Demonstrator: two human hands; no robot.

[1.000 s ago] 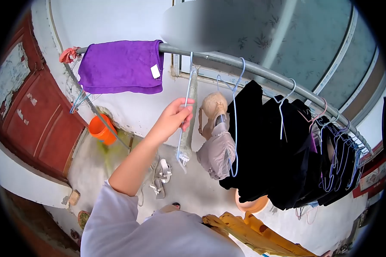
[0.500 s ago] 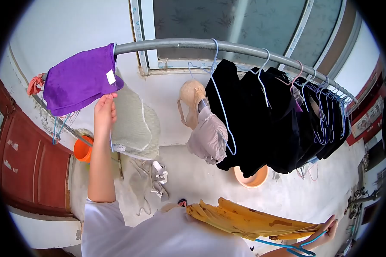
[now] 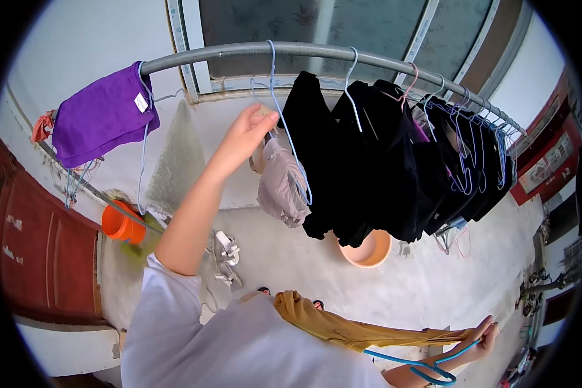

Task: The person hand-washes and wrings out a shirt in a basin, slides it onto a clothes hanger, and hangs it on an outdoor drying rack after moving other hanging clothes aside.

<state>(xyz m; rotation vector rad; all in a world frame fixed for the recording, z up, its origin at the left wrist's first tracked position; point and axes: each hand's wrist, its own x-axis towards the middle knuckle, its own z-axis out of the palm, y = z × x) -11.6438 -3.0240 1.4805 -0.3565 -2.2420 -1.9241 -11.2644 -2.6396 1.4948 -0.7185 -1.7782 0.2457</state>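
My left hand (image 3: 247,137) is raised to the metal rail (image 3: 226,50), its thumb and fingertips pinched at the wire of a light-blue hanger (image 3: 273,77). It partly hides a beige bra; a grey-pink bra (image 3: 282,184) hangs just below. At the lower right, my right hand (image 3: 487,337) is closed on the end of a mustard-yellow garment (image 3: 368,333), which stretches across from my body. A bright blue hanger (image 3: 427,367) hangs beside that hand and the cloth. To the left, a purple cloth (image 3: 103,119) lies over the rail beside a pale hanger (image 3: 143,161).
Black clothes (image 3: 362,161) hang on the rail's right part, with several hangers beyond. An orange bucket (image 3: 123,223), white sandals (image 3: 226,255) and a peach basin (image 3: 366,249) are on the floor. A red door (image 3: 45,246) is at the left.
My left hand has gone from beside the purple cloth rightward to the light-blue hanger by the bras. The sheer pale item there now appears narrower. My right hand still grips the yellow garment.
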